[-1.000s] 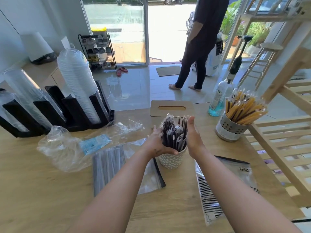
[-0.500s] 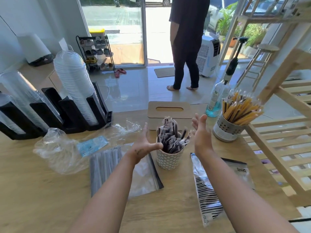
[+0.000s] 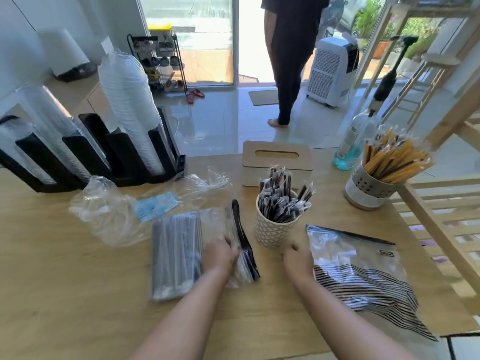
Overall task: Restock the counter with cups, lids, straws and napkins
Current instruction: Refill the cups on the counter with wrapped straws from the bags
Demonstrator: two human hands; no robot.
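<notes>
Both hands have left the black straws, now upright in the patterned cup mid-table; the left hand lands on the straw bag, its fingers bent but their grip unclear, while the right hand rests loose-fingered beside the striped bag, so this refill looks finished.

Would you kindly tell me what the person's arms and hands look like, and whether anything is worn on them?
Both forearms are bare as far as the frame shows: no sleeves, gloves or watch. The left hand and right hand show no rings or bracelets, though blur could hide small jewellery.
</notes>
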